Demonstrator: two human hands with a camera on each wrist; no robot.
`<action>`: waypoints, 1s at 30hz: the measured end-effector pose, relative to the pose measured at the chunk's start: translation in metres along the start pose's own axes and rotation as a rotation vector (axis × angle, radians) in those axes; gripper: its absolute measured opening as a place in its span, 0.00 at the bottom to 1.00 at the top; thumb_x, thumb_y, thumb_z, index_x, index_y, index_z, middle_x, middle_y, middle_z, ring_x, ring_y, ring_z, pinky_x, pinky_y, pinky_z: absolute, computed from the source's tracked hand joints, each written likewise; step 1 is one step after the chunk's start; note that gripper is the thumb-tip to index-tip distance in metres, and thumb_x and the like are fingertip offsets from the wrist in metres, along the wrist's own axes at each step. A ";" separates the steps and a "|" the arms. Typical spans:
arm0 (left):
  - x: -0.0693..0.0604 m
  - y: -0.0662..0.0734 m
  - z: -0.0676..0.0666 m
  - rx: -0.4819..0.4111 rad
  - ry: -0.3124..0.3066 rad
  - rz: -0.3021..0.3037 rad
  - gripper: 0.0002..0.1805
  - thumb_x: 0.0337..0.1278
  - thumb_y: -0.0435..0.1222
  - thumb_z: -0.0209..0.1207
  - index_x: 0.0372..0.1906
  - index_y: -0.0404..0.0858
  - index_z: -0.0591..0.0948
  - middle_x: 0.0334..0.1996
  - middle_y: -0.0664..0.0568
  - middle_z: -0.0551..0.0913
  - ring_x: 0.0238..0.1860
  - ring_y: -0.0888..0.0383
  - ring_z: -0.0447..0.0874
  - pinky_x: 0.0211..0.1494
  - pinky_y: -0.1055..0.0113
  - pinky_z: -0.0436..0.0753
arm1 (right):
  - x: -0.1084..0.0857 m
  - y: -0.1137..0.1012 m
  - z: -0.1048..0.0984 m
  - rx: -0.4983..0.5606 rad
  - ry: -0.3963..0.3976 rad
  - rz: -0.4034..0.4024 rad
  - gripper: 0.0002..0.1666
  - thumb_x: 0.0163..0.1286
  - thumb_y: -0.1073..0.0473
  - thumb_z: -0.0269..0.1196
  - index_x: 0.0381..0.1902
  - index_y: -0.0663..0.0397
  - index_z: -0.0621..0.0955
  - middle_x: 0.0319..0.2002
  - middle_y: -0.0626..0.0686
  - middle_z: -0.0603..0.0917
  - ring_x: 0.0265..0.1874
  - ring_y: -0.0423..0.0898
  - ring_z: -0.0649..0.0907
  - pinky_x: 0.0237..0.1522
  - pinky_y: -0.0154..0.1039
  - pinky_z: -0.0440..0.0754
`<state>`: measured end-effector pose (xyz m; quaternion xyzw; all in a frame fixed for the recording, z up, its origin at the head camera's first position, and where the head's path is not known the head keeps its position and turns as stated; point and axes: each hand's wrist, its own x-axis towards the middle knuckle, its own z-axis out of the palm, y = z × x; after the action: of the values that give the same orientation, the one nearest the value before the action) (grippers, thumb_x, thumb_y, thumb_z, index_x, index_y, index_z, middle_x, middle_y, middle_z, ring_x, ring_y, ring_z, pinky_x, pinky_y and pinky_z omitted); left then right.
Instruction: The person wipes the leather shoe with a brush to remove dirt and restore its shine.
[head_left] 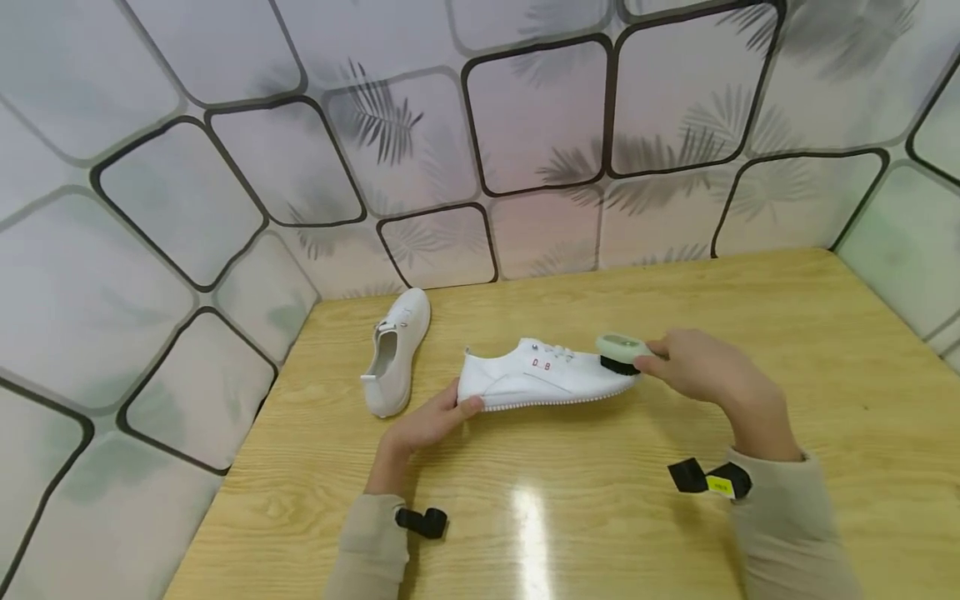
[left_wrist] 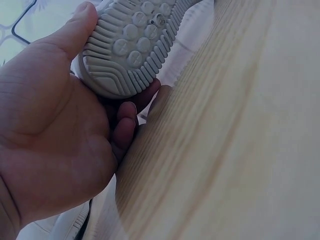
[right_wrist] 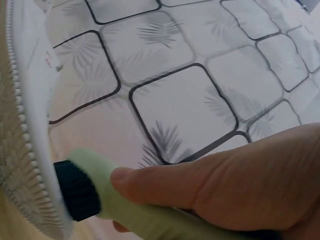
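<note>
A white lace-up shoe (head_left: 517,379) is held sideways over the table, toe to the right. My left hand (head_left: 431,419) grips its heel; in the left wrist view the thumb lies along the ridged sole (left_wrist: 135,47) and the fingers curl round the heel's other side. My right hand (head_left: 701,367) holds a pale green brush (head_left: 621,347) by its handle. The brush's dark bristles (right_wrist: 77,190) touch the shoe's toe in the right wrist view. A second white shoe (head_left: 397,354) stands on the table, left of the held one.
The wood-patterned table (head_left: 570,508) runs beneath both hands. A patterned wall covering (head_left: 536,125) rises behind and at both sides of it. Black wrist cameras (head_left: 423,522) sit on both sleeves.
</note>
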<state>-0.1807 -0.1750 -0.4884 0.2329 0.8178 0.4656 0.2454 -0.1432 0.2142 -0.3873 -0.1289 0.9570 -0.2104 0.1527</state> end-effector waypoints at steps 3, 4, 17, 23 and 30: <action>0.001 0.002 0.000 0.016 -0.002 -0.012 0.39 0.76 0.50 0.47 0.79 0.36 0.47 0.77 0.41 0.53 0.77 0.49 0.48 0.77 0.50 0.50 | -0.011 0.009 -0.005 0.016 -0.016 0.011 0.33 0.77 0.46 0.54 0.65 0.69 0.74 0.48 0.61 0.82 0.32 0.49 0.73 0.33 0.43 0.70; 0.001 0.002 0.000 0.017 0.001 -0.017 0.40 0.76 0.51 0.47 0.79 0.36 0.46 0.77 0.41 0.53 0.77 0.48 0.48 0.77 0.49 0.50 | -0.014 0.011 -0.006 0.011 -0.015 0.016 0.33 0.76 0.45 0.55 0.64 0.67 0.76 0.46 0.58 0.82 0.32 0.49 0.73 0.33 0.43 0.69; 0.002 0.005 0.001 0.002 -0.011 -0.009 0.40 0.76 0.50 0.46 0.79 0.38 0.44 0.78 0.43 0.51 0.77 0.50 0.47 0.77 0.50 0.50 | -0.007 0.016 -0.004 0.026 -0.009 0.038 0.35 0.78 0.46 0.53 0.64 0.73 0.72 0.58 0.73 0.77 0.38 0.54 0.78 0.38 0.48 0.75; 0.001 0.005 -0.002 0.010 0.009 -0.021 0.41 0.75 0.52 0.48 0.79 0.37 0.45 0.77 0.42 0.51 0.77 0.49 0.47 0.77 0.49 0.51 | -0.003 0.032 -0.004 0.044 -0.004 0.028 0.34 0.78 0.44 0.51 0.62 0.72 0.75 0.59 0.73 0.77 0.46 0.61 0.81 0.44 0.56 0.77; 0.000 0.000 0.000 -0.001 0.014 -0.011 0.41 0.75 0.50 0.51 0.78 0.34 0.47 0.76 0.41 0.55 0.76 0.49 0.49 0.76 0.51 0.51 | 0.010 0.037 0.005 0.073 0.010 0.041 0.34 0.78 0.45 0.52 0.63 0.72 0.74 0.58 0.73 0.77 0.46 0.59 0.80 0.44 0.55 0.77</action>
<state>-0.1805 -0.1749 -0.4887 0.2252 0.8205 0.4663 0.2423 -0.1571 0.2422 -0.4106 -0.1027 0.9519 -0.2425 0.1569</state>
